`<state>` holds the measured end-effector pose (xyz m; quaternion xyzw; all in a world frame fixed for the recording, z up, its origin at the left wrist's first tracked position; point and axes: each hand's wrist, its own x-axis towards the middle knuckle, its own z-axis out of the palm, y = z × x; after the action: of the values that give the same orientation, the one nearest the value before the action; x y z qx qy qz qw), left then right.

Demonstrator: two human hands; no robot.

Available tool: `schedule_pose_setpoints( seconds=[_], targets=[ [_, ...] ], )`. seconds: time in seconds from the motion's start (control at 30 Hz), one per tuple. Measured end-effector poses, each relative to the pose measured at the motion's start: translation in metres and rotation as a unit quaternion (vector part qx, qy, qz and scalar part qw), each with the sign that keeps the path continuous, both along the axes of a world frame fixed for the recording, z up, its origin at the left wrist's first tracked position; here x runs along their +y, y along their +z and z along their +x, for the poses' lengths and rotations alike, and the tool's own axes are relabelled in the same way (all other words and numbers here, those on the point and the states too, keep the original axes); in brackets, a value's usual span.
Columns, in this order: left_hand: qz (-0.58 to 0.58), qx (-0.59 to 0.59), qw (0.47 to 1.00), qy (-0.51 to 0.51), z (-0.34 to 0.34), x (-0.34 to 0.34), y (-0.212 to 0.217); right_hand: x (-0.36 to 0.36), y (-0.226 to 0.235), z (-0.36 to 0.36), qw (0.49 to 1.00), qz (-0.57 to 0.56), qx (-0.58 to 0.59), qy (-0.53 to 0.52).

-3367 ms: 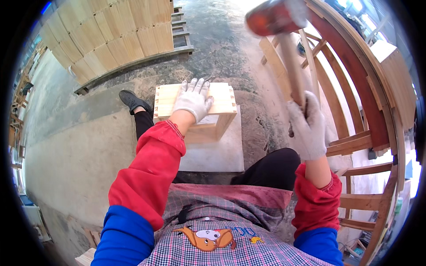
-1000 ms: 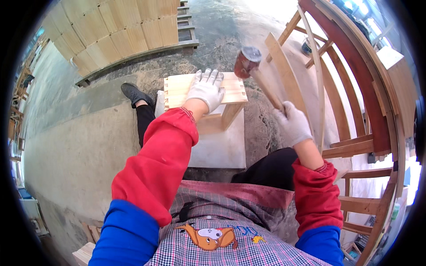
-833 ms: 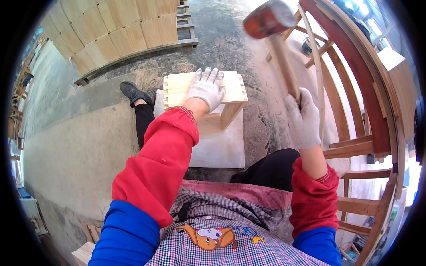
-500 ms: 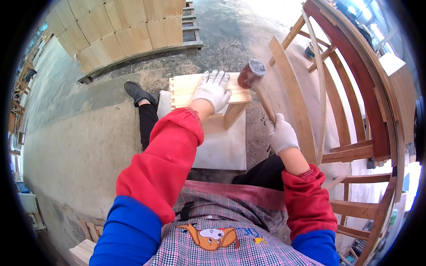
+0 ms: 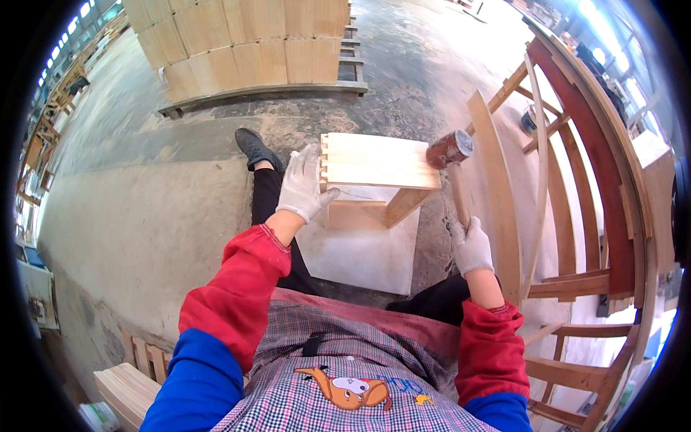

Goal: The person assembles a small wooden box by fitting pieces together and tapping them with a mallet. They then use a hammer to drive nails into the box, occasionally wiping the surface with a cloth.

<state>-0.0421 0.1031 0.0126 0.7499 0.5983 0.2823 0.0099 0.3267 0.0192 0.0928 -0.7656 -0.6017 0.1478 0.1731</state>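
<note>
A pale wooden box frame (image 5: 376, 160), with notched joints along its left end, stands in front of me on a white board (image 5: 360, 259). Its near side is open, showing an upright panel at the right. My left hand (image 5: 302, 186), in a white glove, lies against the notched left end with fingers stretched out and thumb apart. In my gloved right hand (image 5: 471, 247) is the wooden handle of a mallet (image 5: 450, 150). The mallet's reddish-brown head is close by the frame's right end; whether it touches, I cannot tell.
Stacked wooden boxes (image 5: 252, 50) stand on a slatted pallet (image 5: 266, 91) at the far side. To the right, a long plank (image 5: 497, 194) leans beside a large wooden rack (image 5: 586, 165). Several boards (image 5: 128, 392) lie at the lower left. My shoe (image 5: 258, 148) rests left of the frame.
My left hand has gone from lying flat on the frame's top to its left end. The mallet stays in my right hand near the right end. The whole view has shifted somewhat.
</note>
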Motion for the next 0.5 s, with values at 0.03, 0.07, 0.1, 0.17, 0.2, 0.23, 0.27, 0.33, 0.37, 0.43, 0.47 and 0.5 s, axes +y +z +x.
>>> schedule_pose_setpoints(
  seconds=[0.03,0.07,0.1,0.17,0.2,0.23,0.27,0.33,0.37,0.43,0.47,0.5],
  targets=[
    [-0.01,-0.061,0.998,0.025,-0.003,0.002,-0.019,-0.001,0.004,-0.002,1.0,-0.001,0.004,0.002],
    [-0.053,-0.133,0.989,0.042,-0.001,0.006,-0.028,0.0,0.01,-0.003,1.0,0.0,0.007,0.004],
    [-0.09,-0.168,0.981,0.042,0.005,0.009,-0.022,0.0,0.019,-0.003,0.999,0.001,0.045,0.008],
    [-0.168,-0.237,0.956,0.035,0.023,0.012,-0.005,-0.005,0.041,-0.004,0.992,-0.002,0.122,0.009],
    [-0.157,-0.307,0.939,0.02,0.021,0.019,-0.018,-0.004,0.053,-0.01,0.99,0.006,0.14,0.017],
    [-0.156,-0.293,0.942,0.042,0.024,0.024,-0.02,-0.007,0.071,-0.019,0.98,0.037,0.194,0.028],
    [-0.156,-0.278,0.946,0.066,0.028,0.026,-0.022,-0.012,0.094,-0.036,0.965,0.064,0.25,0.042],
    [-0.115,-0.247,0.956,0.11,0.036,0.023,-0.028,-0.019,0.136,-0.07,0.937,0.123,0.32,0.066],
    [-0.112,-0.248,0.956,0.112,0.037,0.023,-0.031,-0.02,0.155,-0.088,0.926,0.158,0.335,0.076],
    [-0.104,-0.249,0.956,0.112,0.038,0.027,-0.041,-0.021,0.159,-0.108,0.911,0.215,0.336,0.108],
    [-0.072,-0.245,0.96,0.117,0.039,0.026,-0.048,-0.02,0.152,-0.113,0.907,0.235,0.323,0.133],
    [-0.05,-0.252,0.96,0.111,0.041,0.029,-0.055,-0.02,0.143,-0.118,0.902,0.257,0.309,0.155]
  ],
)
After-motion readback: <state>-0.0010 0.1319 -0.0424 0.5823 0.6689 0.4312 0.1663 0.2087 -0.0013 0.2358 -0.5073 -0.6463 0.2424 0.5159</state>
